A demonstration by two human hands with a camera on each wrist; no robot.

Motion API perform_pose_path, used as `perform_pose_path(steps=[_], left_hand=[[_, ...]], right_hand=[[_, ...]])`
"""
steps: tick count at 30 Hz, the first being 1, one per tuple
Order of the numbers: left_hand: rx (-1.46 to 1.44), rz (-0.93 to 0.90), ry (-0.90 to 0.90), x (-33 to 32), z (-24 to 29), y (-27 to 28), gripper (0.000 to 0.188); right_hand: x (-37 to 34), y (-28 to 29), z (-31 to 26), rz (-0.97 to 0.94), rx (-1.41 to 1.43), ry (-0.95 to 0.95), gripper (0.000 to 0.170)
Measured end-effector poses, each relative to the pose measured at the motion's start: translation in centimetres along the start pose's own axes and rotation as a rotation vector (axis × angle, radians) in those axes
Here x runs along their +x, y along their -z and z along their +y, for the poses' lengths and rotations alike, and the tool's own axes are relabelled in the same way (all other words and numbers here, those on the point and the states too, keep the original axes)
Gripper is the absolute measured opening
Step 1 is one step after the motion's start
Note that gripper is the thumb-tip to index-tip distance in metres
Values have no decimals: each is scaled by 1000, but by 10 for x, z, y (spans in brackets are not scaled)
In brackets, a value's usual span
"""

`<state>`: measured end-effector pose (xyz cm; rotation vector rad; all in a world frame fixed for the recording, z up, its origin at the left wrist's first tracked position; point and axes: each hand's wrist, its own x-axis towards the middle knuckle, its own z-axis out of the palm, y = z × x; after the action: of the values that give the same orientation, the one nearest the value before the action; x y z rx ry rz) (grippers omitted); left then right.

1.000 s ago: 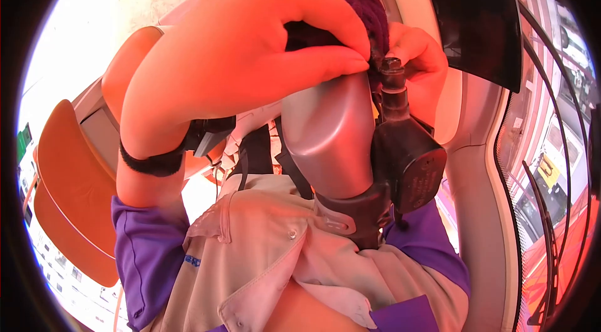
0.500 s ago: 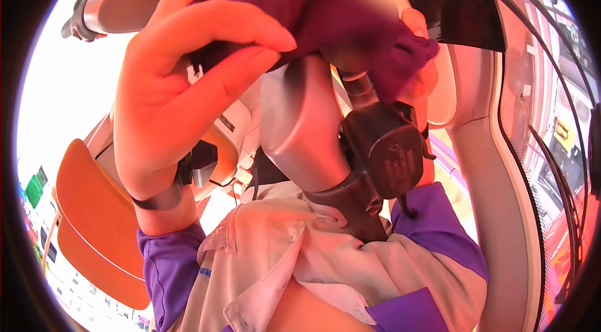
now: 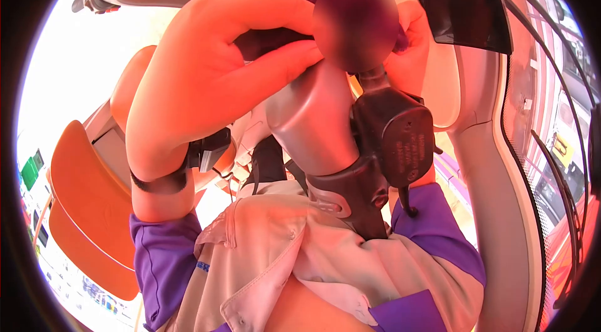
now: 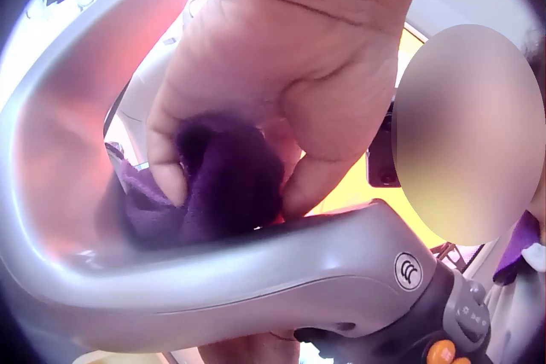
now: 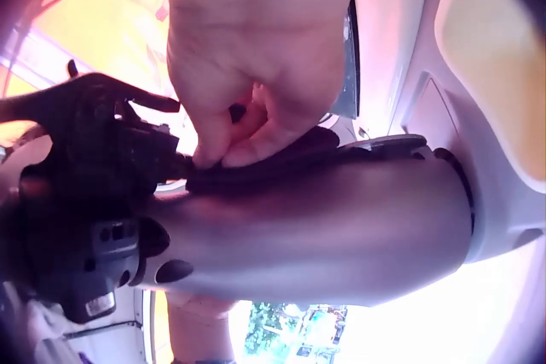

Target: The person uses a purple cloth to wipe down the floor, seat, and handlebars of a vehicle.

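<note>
A dark purple cloth (image 4: pixel 235 178) — crumpled and bunched up — lies against the smooth, curved, silver-grey handlebar (image 4: pixel 213 285).

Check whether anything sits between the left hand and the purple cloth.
Nothing visible does: in the left wrist view, the left hand grips the purple cloth directly, its fingers and thumb on either side, beside the grey curved bar.

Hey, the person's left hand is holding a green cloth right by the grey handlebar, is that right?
Not quite. The cloth is purple, not green; the left wrist view shows its colour plainly. The rest is right: the left hand is holding it right by the grey handlebar.
</note>
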<state>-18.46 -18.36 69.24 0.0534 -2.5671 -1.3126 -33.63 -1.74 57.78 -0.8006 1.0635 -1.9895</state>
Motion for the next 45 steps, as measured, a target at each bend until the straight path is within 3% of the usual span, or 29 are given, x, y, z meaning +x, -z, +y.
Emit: perform_pose_path(steps=[5, 7, 14, 20, 23, 25, 28, 29, 31, 33, 37, 40, 43, 45], left_hand=[[-154, -180, 15, 10, -3, 13, 23], [-198, -233, 32, 14, -4, 15, 23], [-69, -349, 50, 30, 3, 18, 25], [164, -492, 132, 53, 42, 29, 26], [-130, -220, 251, 29, 18, 20, 25], [-98, -185, 273, 32, 23, 13, 22], [330, -457, 167, 58, 48, 22, 16], [420, -510, 129, 61, 49, 24, 14], [432, -503, 63, 55, 32, 25, 11], [417, -483, 2, 48, 15, 27, 11], [467, -469, -75, 48, 16, 25, 11], [477, -418, -94, 45, 20, 22, 12], [544, -340, -147, 41, 17, 21, 12], [632, -286, -206, 36, 9, 16, 12]], right_hand=[[-7, -9, -8, -20, 158, -68, 43], [-5, -8, -11, -23, 88, -86, 41], [-8, -10, -8, -19, 28, -57, 36], [-9, -9, -13, 33, -87, -43, 33], [-5, -9, -19, 14, -132, -74, 30], [-2, -6, -26, -24, -148, -110, 28], [1, -6, -42, -71, -154, -179, 26], [3, 0, -43, -156, -260, -81, 27], [11, 14, -44, -323, -473, 120, 28], [9, 7, -51, -247, -571, 216, 28], [9, 11, -63, -283, -584, 197, 25], [-1, -3, -61, -108, -445, -11, 25], [6, -3, -61, -299, -604, 104, 27], [8, -3, -60, -310, -646, 167, 28]])
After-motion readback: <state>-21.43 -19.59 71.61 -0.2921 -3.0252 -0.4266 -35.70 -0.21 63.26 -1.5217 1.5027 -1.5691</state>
